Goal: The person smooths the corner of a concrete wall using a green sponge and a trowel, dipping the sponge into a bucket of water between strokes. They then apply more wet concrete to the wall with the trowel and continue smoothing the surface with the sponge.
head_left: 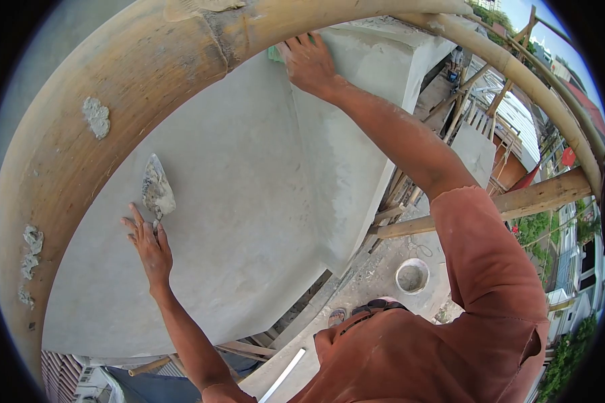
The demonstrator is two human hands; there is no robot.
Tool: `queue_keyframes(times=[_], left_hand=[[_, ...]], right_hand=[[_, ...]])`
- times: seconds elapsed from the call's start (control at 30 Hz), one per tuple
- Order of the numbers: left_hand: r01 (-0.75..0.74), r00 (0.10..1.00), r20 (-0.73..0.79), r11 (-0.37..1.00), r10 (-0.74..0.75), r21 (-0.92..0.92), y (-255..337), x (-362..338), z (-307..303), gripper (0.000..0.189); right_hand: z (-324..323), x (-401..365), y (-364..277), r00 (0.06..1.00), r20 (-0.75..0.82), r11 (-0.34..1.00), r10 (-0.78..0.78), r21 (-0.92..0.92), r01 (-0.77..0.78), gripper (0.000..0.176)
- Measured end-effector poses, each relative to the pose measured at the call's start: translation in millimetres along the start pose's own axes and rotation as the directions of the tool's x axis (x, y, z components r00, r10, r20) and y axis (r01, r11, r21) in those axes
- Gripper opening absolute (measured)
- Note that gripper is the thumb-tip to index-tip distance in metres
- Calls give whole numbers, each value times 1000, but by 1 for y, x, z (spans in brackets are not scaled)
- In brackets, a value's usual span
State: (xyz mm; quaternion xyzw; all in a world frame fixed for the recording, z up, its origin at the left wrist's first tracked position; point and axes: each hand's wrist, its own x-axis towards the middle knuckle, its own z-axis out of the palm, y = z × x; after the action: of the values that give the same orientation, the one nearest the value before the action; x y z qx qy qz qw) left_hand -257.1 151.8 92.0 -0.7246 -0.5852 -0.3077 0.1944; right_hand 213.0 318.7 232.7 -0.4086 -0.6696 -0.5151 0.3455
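My left hand [152, 252] holds a pointed trowel [158, 188], its fingers partly stretched out around the handle, which the hand mostly hides. Grey mortar smears the blade, which lies over the smooth grey plastered wall [228, 174]. Higher up, my right hand [309, 64] presses near the inner corner where the wall meets a projecting plastered column [363, 80]. Under its fingers shows the edge of a light green pad [275, 54], perhaps a sponge; the rest of it is covered by the hand and a bamboo pole.
A thick bamboo pole [141, 74] with mortar lumps curves across the near view. Another bamboo pole [544, 195] crosses at the right. Below stands a round bucket [412, 276] of grey material. A white strip [282, 376] lies low down.
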Motion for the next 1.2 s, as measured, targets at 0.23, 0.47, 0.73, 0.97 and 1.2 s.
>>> queue_keyframes(times=[0.23,0.47,0.73,0.97,1.2], left_hand=[[-1,1000,13,1000,1,18,1,1,-2,19],[-6,1000,21,1000,6,-4,6,5,-8,17],[7,999,47,1000,-6,-19,9,7,-15,15],[12,998,65,999,-9,-35,11,7,-18,19],[19,995,95,999,-16,-26,13,8,-24,19]], right_hand=[[1,6,7,1000,0,1000,-8,-26,8,32],[-3,6,-13,968,134,978,210,-11,-211,23],[1,14,6,996,-64,992,63,-103,-69,24],[0,20,-15,960,114,962,258,-125,-244,25],[-9,22,-5,976,14,970,216,-114,-214,25]])
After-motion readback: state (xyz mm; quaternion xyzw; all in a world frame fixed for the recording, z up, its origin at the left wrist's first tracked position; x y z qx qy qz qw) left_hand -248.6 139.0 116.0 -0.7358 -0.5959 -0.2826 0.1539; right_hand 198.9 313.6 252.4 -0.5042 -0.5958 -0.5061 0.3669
